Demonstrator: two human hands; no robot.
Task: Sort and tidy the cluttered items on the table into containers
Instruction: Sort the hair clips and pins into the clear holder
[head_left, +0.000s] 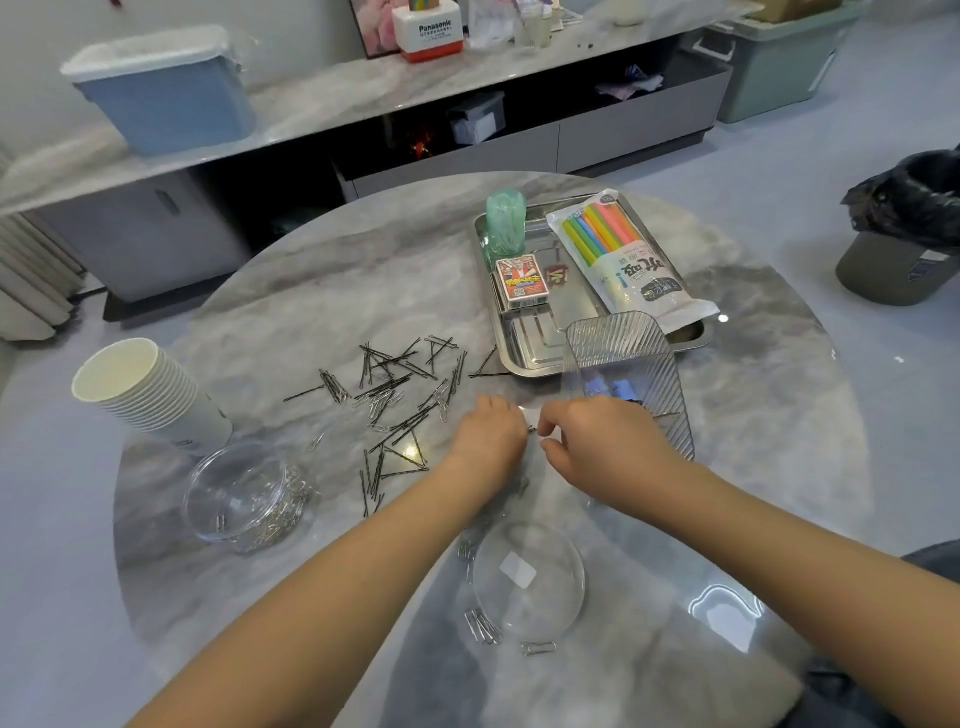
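Black hairpins and silver paper clips lie scattered across the middle of the round marble table. My left hand is knuckles-up with its fingers curled under; a dark hairpin tip shows at its fingertips. My right hand faces it, thumb and forefinger curled close to that same tip; whether they pinch it is hidden. A clear round tub at the left holds paper clips. Just behind my right hand stands a clear ribbed box with blue items inside.
A clear round lid lies near me with a few paper clips beside it. A stack of paper cups lies tipped at the left. A steel tray at the back right holds a straw pack, a card box and a green roll.
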